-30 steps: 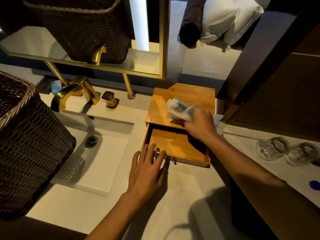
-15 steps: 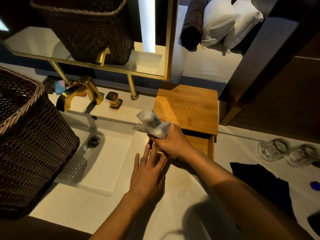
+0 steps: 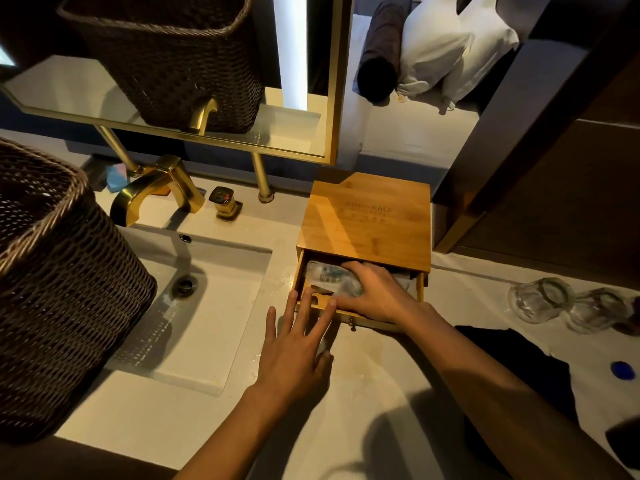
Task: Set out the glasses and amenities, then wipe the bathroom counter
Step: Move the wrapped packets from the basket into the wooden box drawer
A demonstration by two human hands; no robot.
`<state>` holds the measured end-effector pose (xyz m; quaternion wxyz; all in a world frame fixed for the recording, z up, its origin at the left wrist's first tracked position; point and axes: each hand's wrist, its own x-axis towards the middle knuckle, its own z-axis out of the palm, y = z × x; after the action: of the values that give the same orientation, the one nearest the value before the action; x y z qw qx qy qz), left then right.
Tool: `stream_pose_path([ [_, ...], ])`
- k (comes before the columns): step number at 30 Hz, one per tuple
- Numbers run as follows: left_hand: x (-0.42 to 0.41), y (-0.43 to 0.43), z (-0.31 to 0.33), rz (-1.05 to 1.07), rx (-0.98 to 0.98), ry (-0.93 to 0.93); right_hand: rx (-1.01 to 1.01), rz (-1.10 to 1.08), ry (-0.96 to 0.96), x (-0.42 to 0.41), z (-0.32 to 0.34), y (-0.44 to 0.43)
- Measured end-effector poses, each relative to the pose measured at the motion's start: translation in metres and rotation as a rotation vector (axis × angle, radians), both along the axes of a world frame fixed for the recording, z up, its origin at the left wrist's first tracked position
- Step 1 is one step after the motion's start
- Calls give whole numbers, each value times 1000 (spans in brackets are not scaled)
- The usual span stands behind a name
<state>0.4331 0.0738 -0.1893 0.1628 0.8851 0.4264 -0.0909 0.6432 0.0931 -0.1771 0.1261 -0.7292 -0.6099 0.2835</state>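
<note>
The amenities step looks to be in hand and not finished. The bamboo box (image 3: pixel 365 216) stands on the desk (image 3: pixel 194 424) just right of the sink (image 3: pixel 207 317), and its drawer (image 3: pixel 377 318) is pulled part way out toward the person. Inside lie clear wrapped amenity packets (image 3: pixel 327 275), bunched at the left and middle of the drawer, so at least some of the amenities are already stowed; whether more are to come I cannot tell.

The 2 glasses (image 3: pixel 568 303) sit at the far right of the desk, close together and apparently mouth down or tipped, well apart from the box. Judging by that, they are not yet set out properly. A dark cloth (image 3: pixel 516 362) lies flat on the desk between the box and the glasses, partly under the right forearm, and no hand is on it. Water spots show on the desk by the sink edge, so the wiping seems still to do. A small blue item (image 3: pixel 622 370) lies near the right edge; what it is I cannot tell.

The right hand (image 3: pixel 375 292) reaches into the drawer, palm down, fingers loosely curled over the packets, pressing or arranging them rather than pinching one. The left hand (image 3: pixel 298 355) is spread flat, fingers apart, with its fingertips (image 3: pixel 306 294) touching the drawer's front left corner, and it holds nothing. A wicker basket (image 3: pixel 59 278) stands at the left of the sink.
</note>
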Motion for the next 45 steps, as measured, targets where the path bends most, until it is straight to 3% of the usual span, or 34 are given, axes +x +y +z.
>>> stream_pose_path([
  [2,1,1,0,-5,28,-23,1,-10,75,-1,9,-8],
  [6,8,6,8,-48,58,-107,63,-73,22,-7,31,-49],
  [8,16,10,12,-82,31,-122,-12,-100,-17,-12,35,-72],
  [12,35,25,9,-177,-22,-42,-272,-40,-106,-17,19,-84],
  [17,54,59,4,-176,-54,118,-299,-40,106,-7,17,-49],
  [20,63,71,10,-152,-42,145,-201,-57,143,-3,19,-37],
  [23,68,71,13,-190,2,102,1,-39,-25,1,15,-41],
  [28,72,79,2,-124,-72,78,-196,59,-223,13,-3,-45],
  [34,83,97,6,-74,-36,58,-152,54,-395,27,-9,-17],
  [41,62,86,10,-114,-64,-92,45,-17,-268,27,-13,-22],
  [45,65,90,9,-79,-75,-121,31,-52,-238,29,-15,-20],
])
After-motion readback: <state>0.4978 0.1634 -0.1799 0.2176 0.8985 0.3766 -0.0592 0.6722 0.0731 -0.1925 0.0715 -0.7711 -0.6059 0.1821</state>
